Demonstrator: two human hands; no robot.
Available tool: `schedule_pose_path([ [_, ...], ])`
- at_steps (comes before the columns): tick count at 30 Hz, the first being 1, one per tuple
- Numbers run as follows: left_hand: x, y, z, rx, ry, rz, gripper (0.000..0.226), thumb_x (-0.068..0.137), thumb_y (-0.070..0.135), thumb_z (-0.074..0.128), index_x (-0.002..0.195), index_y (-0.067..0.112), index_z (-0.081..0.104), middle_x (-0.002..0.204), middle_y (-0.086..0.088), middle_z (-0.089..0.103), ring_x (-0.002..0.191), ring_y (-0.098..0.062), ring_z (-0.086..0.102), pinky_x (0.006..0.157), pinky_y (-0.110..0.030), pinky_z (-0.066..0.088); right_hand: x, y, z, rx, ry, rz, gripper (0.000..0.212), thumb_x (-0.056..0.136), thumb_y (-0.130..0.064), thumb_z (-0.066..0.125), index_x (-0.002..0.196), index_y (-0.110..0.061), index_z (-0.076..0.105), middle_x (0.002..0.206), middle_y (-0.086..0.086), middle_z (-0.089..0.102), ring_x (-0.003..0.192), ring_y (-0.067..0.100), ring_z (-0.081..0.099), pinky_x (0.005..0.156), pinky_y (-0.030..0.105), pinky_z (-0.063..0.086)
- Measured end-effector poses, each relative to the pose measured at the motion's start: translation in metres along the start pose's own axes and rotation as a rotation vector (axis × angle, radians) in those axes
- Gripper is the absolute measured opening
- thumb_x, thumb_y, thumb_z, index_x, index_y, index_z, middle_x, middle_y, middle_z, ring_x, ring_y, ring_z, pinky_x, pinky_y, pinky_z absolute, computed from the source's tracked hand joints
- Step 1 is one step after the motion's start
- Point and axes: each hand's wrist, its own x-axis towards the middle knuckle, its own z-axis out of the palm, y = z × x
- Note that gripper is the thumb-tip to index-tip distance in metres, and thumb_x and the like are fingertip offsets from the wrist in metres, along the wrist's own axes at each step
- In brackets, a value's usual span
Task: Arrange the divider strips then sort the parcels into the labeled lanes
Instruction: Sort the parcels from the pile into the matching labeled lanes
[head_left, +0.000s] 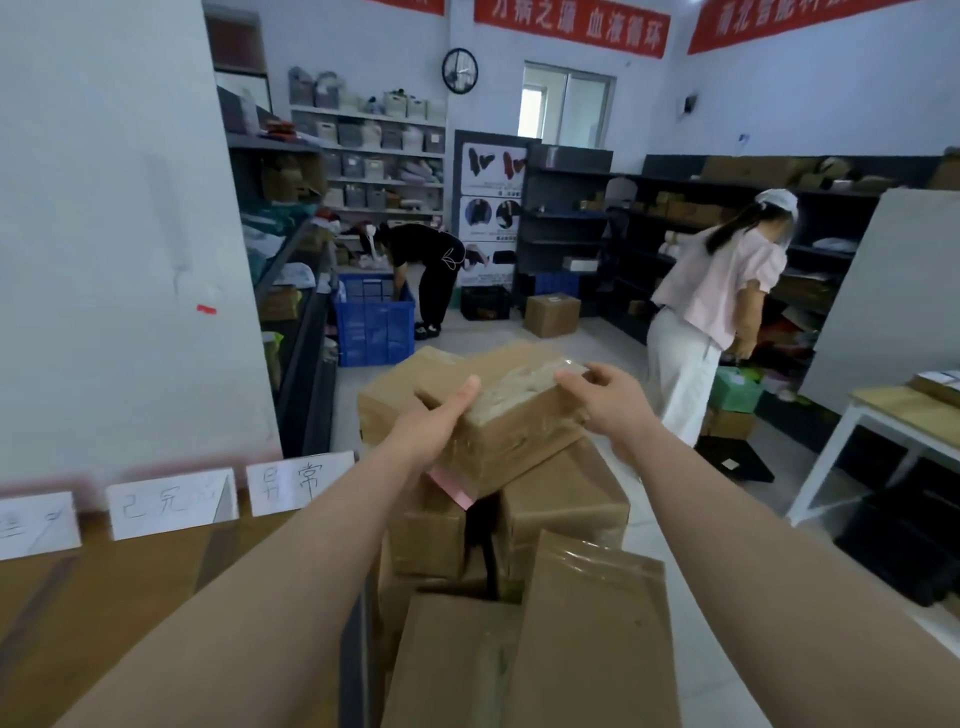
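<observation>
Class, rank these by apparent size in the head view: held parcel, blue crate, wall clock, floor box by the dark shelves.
1. held parcel (nearness enlarges it)
2. blue crate
3. floor box
4. wall clock

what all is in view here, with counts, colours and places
top parcel: one, brown, taped, centre
other parcels: several, brown, piled under it
labels: three, white, on the table at left
crate: one, blue, on the floor
clock: one, black, high at the back
banners: three, red, along the top
people: two, one in black at the crate, one in pink at right
left hand: grips top parcel's left side
right hand: holds its right corner
</observation>
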Motion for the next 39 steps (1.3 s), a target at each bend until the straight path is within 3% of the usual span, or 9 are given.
schedule_pose_path([
  [8,-0.023,0.005,-0.019,-0.125,0.054,0.232,0.069,0.091,0.070,0.037,0.149,0.047,0.007,0.137,-0.008,0.050,0.117,-0.040,0.057,0.093,-0.060,0.050,-0.017,-0.017,0.007,0.223,-0.048,0.000,0.048,0.085,-0.041,0.070,0.121,-0.011,0.061,0.114,0.006,0.064,0.106,0.023,0.060,0.094,0.045,0.053],
  [11,-0.036,0.005,-0.032,-0.208,0.121,0.222,0.054,0.095,0.068,0.024,0.144,0.046,0.016,0.112,0.002,0.052,0.099,-0.026,0.060,0.086,-0.049,0.053,-0.032,-0.032,0.013,0.335,-0.059,0.016,0.050,0.082,-0.043,0.072,0.115,-0.008,0.060,0.110,0.008,0.065,0.101,0.023,0.062,0.092,0.045,0.053],
  [18,-0.059,-0.012,-0.068,-0.248,0.251,0.257,0.028,0.099,0.060,0.026,0.116,0.039,0.033,0.113,0.003,0.047,0.098,-0.019,0.054,0.089,-0.050,0.054,-0.082,-0.052,0.042,0.338,-0.164,0.011,0.055,0.081,-0.059,0.064,0.114,-0.014,0.062,0.103,0.003,0.069,0.093,0.020,0.066,0.083,0.039,0.054],
  [22,-0.068,-0.017,-0.079,-0.328,0.270,0.226,0.035,0.101,0.050,0.030,0.133,0.034,0.031,0.113,0.002,0.048,0.094,-0.015,0.052,0.081,-0.042,0.052,-0.097,-0.050,0.049,0.350,-0.309,0.026,0.040,0.095,-0.053,0.048,0.109,-0.021,0.067,0.083,-0.005,0.076,0.074,0.010,0.071,0.059,0.024,0.053],
  [25,-0.069,-0.017,-0.086,-0.370,0.249,0.209,0.051,0.100,0.048,0.033,0.149,0.035,0.021,0.125,0.001,0.047,0.101,-0.015,0.052,0.091,-0.043,0.049,-0.102,-0.052,0.049,0.333,-0.343,0.046,0.039,0.096,-0.055,0.044,0.111,-0.027,0.067,0.088,-0.005,0.076,0.080,0.011,0.072,0.074,0.031,0.051],
  [28,-0.072,-0.018,-0.090,-0.346,0.161,0.246,0.034,0.101,0.042,0.035,0.133,0.034,0.042,0.120,0.001,0.056,0.101,-0.015,0.056,0.079,-0.037,0.053,-0.107,-0.053,0.048,0.320,-0.317,0.092,0.046,0.091,-0.062,0.047,0.111,-0.025,0.067,0.106,0.003,0.071,0.101,0.021,0.065,0.093,0.041,0.048],
  [31,-0.073,-0.022,-0.095,-0.234,0.145,0.320,0.033,0.102,0.032,0.039,0.135,0.036,0.041,0.115,0.010,0.054,0.099,-0.007,0.052,0.076,-0.028,0.046,-0.112,-0.053,0.050,0.344,-0.279,0.108,0.060,0.087,-0.066,0.050,0.116,-0.015,0.065,0.110,0.010,0.069,0.102,0.026,0.063,0.091,0.040,0.049],
  [34,-0.073,-0.024,-0.104,-0.136,0.137,0.391,0.051,0.098,0.014,0.046,0.144,0.033,0.034,0.126,0.007,0.050,0.108,-0.011,0.050,0.090,-0.034,0.045,-0.116,-0.055,0.056,0.387,-0.239,0.085,0.060,0.090,-0.061,0.049,0.123,-0.011,0.061,0.111,0.009,0.068,0.101,0.024,0.064,0.091,0.039,0.050],
  [39,-0.083,-0.029,-0.117,-0.184,0.206,0.408,0.039,0.094,0.025,0.050,0.132,0.032,0.046,0.123,0.006,0.054,0.111,-0.014,0.051,0.090,-0.038,0.048,-0.124,-0.063,0.070,0.535,-0.166,0.147,0.059,0.089,-0.058,0.054,0.124,-0.010,0.060,0.091,0.003,0.065,0.075,0.016,0.060,0.061,0.029,0.044],
])
